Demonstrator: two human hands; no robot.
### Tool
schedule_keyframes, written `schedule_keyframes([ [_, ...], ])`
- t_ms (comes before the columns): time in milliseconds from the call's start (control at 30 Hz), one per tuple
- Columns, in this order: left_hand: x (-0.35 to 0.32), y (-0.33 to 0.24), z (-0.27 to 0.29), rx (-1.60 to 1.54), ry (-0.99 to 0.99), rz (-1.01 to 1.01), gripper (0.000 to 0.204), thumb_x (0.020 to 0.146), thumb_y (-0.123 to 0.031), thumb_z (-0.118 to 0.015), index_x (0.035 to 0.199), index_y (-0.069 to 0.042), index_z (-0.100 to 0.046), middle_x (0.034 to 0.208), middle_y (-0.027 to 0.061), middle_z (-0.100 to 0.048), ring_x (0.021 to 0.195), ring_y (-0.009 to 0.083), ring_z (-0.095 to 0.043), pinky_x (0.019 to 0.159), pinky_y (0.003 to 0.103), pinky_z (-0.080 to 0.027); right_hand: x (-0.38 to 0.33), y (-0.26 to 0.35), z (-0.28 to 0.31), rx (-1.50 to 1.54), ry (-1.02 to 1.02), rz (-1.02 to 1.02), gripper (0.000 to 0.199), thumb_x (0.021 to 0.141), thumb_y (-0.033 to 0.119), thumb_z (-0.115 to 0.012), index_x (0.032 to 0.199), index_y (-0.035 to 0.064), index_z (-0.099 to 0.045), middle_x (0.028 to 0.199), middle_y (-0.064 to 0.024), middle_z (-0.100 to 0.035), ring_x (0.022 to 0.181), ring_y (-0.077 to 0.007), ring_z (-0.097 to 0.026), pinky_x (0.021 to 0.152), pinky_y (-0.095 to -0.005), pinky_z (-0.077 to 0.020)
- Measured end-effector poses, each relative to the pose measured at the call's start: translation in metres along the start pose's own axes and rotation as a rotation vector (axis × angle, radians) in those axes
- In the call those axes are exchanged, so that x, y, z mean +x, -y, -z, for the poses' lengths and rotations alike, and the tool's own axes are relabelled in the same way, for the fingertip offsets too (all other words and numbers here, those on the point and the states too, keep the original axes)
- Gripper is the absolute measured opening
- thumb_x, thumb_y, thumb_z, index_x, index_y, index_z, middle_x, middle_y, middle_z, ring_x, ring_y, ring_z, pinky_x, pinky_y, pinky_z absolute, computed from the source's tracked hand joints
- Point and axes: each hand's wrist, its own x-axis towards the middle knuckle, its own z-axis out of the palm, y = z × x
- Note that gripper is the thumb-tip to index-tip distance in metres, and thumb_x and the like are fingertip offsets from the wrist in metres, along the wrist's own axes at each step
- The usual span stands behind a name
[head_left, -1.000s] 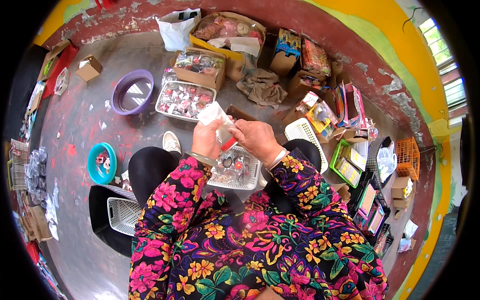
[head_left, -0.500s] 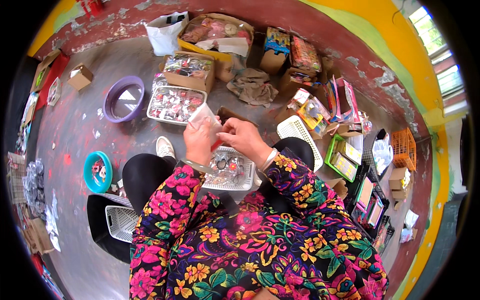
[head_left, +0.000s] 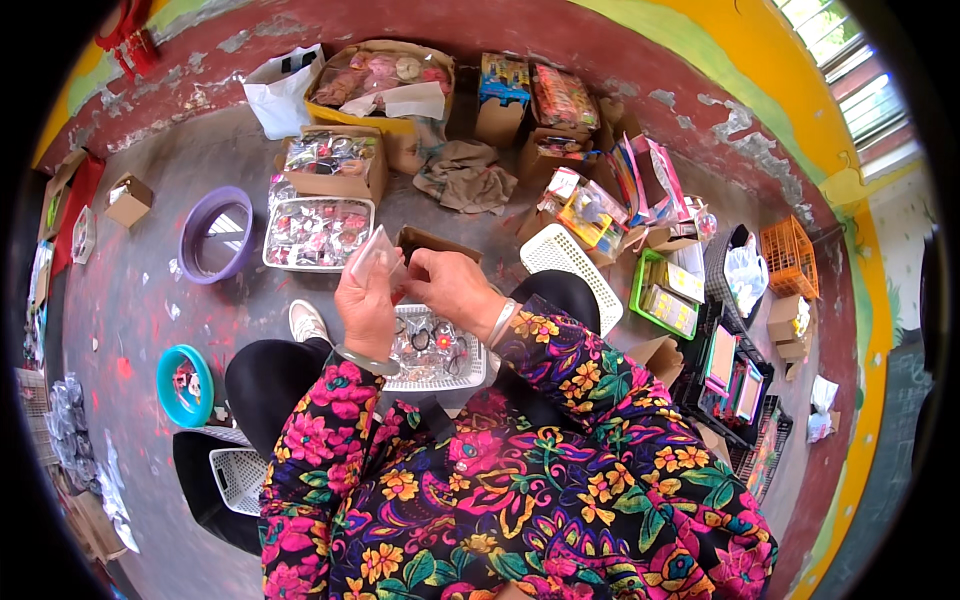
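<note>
My left hand (head_left: 366,310) grips a small clear plastic bag (head_left: 376,252), which stands up above its fingers. Close beside it on the right, my right hand (head_left: 455,287) has its fingers bent and pressed together near the bag's edge. A bit of red shows between the two hands, but what the right fingers pinch is hidden. Below the hands, between my legs, sits a white basket (head_left: 481,371) of small bagged items, among them black rings and a red flower shape. An open brown cardboard box (head_left: 432,238) stands just beyond my right hand.
Farther off is another white basket (head_left: 268,243) full of bagged pieces, with a cardboard box (head_left: 366,174) behind it. Purple (head_left: 188,240) and teal (head_left: 163,385) basins stand left. An upturned-looking white basket (head_left: 572,262), a green tray (head_left: 640,285) and black crates (head_left: 690,385) lie right.
The view has shifted, so the surroundings sit farther left. The bag is now more upright in my left hand, and my right fingers have come closer to it.
</note>
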Motion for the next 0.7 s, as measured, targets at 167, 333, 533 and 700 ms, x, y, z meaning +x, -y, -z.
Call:
schedule_keyframes([
  [167,0.011,-0.001,0.017,-0.080,-0.028,0.210,0.025,0.088,-0.008,-0.049,0.111,0.002,-0.048,0.096,0.0129,-0.061,0.084,0.0180,-0.060,0.070,0.029,-0.050,0.000,-0.008,-0.002,-0.022,-0.024,0.076,0.019,0.077,0.024,-0.060,0.079,0.0050,-0.058,0.070,-0.0129,-0.061,0.068,-0.0303,-0.059,0.061,-0.0373,-0.0445],
  [333,0.011,0.004,0.021,-0.144,-0.106,0.277,0.021,0.087,-0.005,-0.049,0.106,0.003,-0.048,0.090,0.0132,-0.061,0.077,0.0204,-0.060,0.071,0.032,-0.049,-0.001,-0.009,-0.009,-0.409,-0.046,0.274,0.015,0.080,0.021,-0.054,0.076,0.0069,-0.056,0.068,-0.0116,-0.059,0.068,-0.0319,-0.059,0.061,-0.0410,-0.0453],
  [533,0.010,0.010,0.017,0.000,-0.095,0.146,0.018,0.089,-0.009,-0.049,0.103,0.003,-0.052,0.086,0.0095,-0.062,0.074,0.0155,-0.058,0.067,0.029,-0.048,-0.005,-0.001,-0.010,-0.428,-0.125,0.324,0.017,0.080,0.020,-0.055,0.077,0.0039,-0.057,0.071,-0.0119,-0.062,0.066,-0.0278,-0.061,0.057,-0.0375,-0.0474],
  [700,0.006,0.007,0.012,-0.056,-0.121,0.130,0.018,0.090,-0.009,-0.049,0.102,0.003,-0.054,0.090,0.0098,-0.061,0.075,0.0144,-0.059,0.064,0.026,-0.051,0.006,-0.005,-0.007,0.809,0.123,-0.304,0.014,0.076,0.014,-0.062,0.081,0.0035,-0.055,0.075,-0.0064,-0.064,0.066,-0.0148,-0.063,0.056,-0.0243,-0.0482],
])
